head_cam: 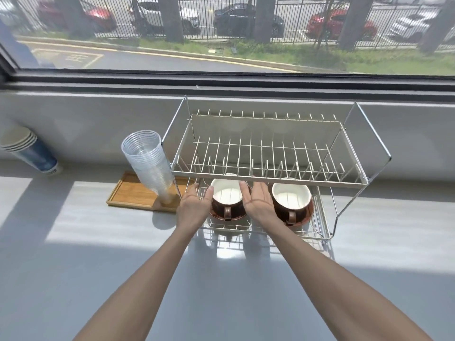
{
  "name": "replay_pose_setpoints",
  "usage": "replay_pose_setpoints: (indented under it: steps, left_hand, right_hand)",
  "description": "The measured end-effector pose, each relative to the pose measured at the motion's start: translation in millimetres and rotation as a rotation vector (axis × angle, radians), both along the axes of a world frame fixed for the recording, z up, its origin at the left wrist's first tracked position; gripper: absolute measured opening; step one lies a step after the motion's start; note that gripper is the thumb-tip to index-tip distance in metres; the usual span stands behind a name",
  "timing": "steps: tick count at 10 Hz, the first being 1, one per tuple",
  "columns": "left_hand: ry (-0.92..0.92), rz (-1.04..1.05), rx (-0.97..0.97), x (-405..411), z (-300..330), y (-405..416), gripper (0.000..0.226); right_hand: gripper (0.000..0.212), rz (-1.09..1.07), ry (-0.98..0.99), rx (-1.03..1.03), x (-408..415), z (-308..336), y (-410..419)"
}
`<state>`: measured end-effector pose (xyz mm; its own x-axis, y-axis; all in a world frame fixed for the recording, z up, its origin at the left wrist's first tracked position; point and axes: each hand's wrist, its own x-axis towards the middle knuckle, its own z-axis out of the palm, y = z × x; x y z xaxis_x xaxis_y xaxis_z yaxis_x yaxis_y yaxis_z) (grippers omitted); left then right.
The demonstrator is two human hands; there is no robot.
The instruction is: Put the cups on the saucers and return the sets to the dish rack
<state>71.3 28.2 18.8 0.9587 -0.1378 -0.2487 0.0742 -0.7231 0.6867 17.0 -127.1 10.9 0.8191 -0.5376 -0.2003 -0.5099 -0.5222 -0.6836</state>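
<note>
Cups on saucers fill the lower tier of the dish rack (pixel 268 172), which stands on the grey worktop (pixel 98 254) against its far edge, under the window. The left cup (pixel 227 196), brown outside and white inside, sits upright on its brown saucer (pixel 227 216) with the handle turned toward the near edge. The right cup (pixel 291 198) sits the same way on the right saucer (pixel 309 212), just beside the first set. Both cups look empty.

The left hand (pixel 195 203) is at the left side of the left cup, fingers loosely spread, its grip wide and holding nothing; whether the thumb touches the rim I cannot tell. The right hand (pixel 258 199) is between the two cups, palm turned up and fingers extended, its grip wide and empty too.

The rack's upper tier hangs right over the cups, bare wire with no dishes in it, and covers their far rims. Just left of the rack a tilted stack of clear plastic cups (pixel 147 163) stands on a wooden tray (pixel 130 193). At the worktop's far left edge lies a stack of paper cups (pixel 27 148), tipped over.
</note>
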Motion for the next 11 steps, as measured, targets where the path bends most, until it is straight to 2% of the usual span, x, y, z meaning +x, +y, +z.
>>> replay_pose_setpoints:
  steps: [2,4,6,7,9,11]
  left_hand:
    - [0.059,0.021,-0.121,10,-28,-3,0.051]
    - [0.174,0.068,-0.325,12,-37,-12,0.039]
    - [0.202,0.061,-0.351,13,-42,-11,0.045]
    - [0.216,0.053,-0.367,15,-47,-9,0.057]
    - [0.21,0.002,-0.257,8,-33,-7,0.044]
    - [0.277,-0.169,-0.056,-4,-4,0,0.05]
  right_hand:
    - [0.047,0.021,0.047,0.086,12,-17,0]
    - [0.044,0.037,0.031,0.115,11,-24,-4]
    - [0.048,0.04,0.014,0.138,5,-24,-4]
    - [0.05,0.02,0.001,0.153,3,-27,-2]
    - [0.05,0.039,0.039,0.117,-5,-17,-5]
    - [0.054,0.157,0.185,0.094,-17,3,-13]
